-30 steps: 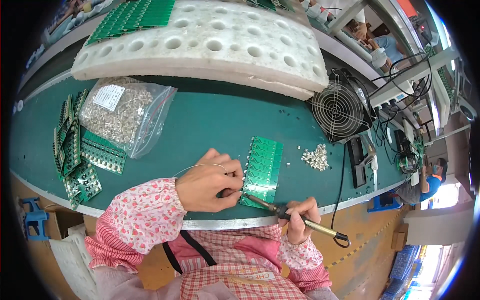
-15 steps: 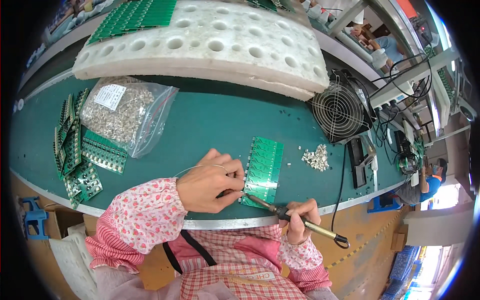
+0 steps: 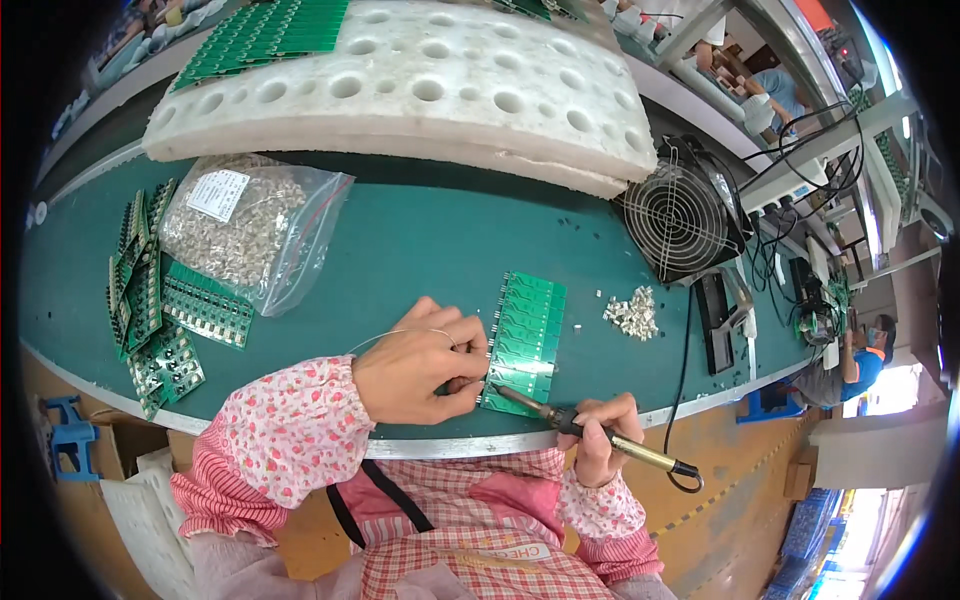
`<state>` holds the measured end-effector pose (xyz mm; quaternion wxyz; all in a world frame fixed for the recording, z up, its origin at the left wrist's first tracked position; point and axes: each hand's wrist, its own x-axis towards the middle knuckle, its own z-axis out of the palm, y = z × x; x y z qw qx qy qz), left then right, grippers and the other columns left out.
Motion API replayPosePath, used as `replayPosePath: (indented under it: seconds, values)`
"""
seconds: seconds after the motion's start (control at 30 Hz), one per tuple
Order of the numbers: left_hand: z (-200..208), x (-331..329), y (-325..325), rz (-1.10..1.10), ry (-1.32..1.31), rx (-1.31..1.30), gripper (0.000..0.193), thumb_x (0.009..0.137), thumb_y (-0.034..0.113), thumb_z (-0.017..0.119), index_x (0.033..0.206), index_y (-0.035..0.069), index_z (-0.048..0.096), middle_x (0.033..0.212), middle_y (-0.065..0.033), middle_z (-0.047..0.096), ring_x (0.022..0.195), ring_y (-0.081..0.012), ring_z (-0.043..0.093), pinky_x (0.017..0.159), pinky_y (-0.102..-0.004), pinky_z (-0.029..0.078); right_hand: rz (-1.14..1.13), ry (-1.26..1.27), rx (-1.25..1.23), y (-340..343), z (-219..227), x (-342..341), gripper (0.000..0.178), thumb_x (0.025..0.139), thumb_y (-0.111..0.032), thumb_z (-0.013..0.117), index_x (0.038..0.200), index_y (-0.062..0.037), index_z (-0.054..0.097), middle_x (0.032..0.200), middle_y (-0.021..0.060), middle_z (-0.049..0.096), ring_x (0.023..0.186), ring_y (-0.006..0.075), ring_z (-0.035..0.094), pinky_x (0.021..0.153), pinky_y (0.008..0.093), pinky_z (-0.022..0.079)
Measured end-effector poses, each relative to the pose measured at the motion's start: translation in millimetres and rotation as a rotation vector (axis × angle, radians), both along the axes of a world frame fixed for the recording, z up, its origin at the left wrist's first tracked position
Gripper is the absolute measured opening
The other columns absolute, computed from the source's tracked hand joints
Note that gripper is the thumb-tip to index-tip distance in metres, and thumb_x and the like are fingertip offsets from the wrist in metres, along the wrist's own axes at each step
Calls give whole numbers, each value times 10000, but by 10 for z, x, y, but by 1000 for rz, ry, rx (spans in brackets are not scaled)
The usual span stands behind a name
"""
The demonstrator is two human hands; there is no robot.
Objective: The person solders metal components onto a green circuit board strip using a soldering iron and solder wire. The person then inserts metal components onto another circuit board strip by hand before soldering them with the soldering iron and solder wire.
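A green circuit board (image 3: pixel 525 335) lies flat on the bench in front of me, with a row of pins along its left edge. My left hand (image 3: pixel 425 365) rests at that edge, fingers curled in a pinch around a thin solder wire (image 3: pixel 385 336) that arcs back over the hand; the fingertips are partly hidden. My right hand (image 3: pixel 603 435) grips a soldering iron (image 3: pixel 640 455) by its dark collar. The iron's tip points left over the lower left corner of the board, close to my left fingertips. Whether the tip touches the board I cannot tell.
Left: a clear bag of small white parts (image 3: pixel 235 225) and stacked populated circuit boards (image 3: pixel 145 290). Right: a loose pile of white parts (image 3: pixel 632 314), a fan (image 3: pixel 682 222) and a black tray (image 3: pixel 714 325). A holed foam block (image 3: pixel 400 110) bearing green boards spans the back.
The soldering iron's tip has shifted slightly right, away from the board's pin edge. My left hand stays nearly where it was.
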<state>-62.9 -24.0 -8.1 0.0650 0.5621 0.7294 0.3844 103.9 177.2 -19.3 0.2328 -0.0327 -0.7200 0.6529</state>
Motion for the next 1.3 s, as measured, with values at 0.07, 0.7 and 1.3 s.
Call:
replayPosePath:
  seconds: [0.07,0.7,1.3]
  values:
    - [-8,5,5,-1,-1,2,121,716,117,679,681,81,568,851,1,518,763,-168,495,729,-343,320,19,6,3,1,-3,-2,98,877,-70,537,858,9,481,605,95,564,480,123,559,462,245,449]
    - [14,24,1,-3,37,-12,78,729,103,675,699,84,606,847,-8,512,761,-172,490,727,-337,327,15,5,14,-2,-12,-6,111,875,-73,545,834,7,480,590,90,565,469,122,564,450,246,456]
    - [37,66,-33,-49,22,1,94,713,114,643,661,67,581,845,-24,532,800,-196,509,742,-347,349,-121,-59,-107,-63,-22,92,244,855,-212,554,806,-18,413,536,89,498,375,121,449,389,233,379]
